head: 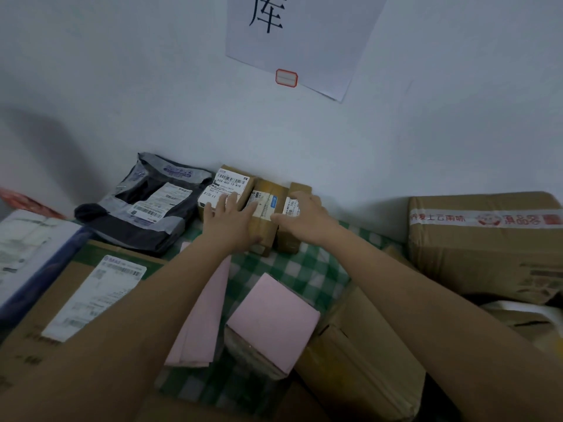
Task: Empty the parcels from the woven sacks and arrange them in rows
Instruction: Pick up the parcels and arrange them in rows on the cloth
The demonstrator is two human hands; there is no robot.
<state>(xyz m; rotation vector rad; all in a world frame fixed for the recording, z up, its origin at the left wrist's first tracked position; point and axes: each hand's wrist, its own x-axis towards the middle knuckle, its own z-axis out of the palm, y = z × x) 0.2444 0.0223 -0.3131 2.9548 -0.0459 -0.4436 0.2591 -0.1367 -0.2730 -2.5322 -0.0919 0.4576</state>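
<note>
Three small brown cardboard parcels stand side by side against the wall. My left hand [230, 219] lies flat, fingers spread, across the left parcel [227, 182] and the middle parcel [268, 193]. My right hand [300, 216] rests on top of the right parcel [297, 190], fingers curled over its label. Neither hand lifts anything. A grey-black plastic mailer bag [143, 205] lies to the left of the row. No woven sack is in view.
A green-and-white checked cloth [307, 269] covers the surface. Two pink-wrapped parcels [274, 321] lie near me. Large cartons sit at the left [91, 287], lower right [359, 354] and far right [487, 248]. A paper sign [298, 41] hangs on the wall.
</note>
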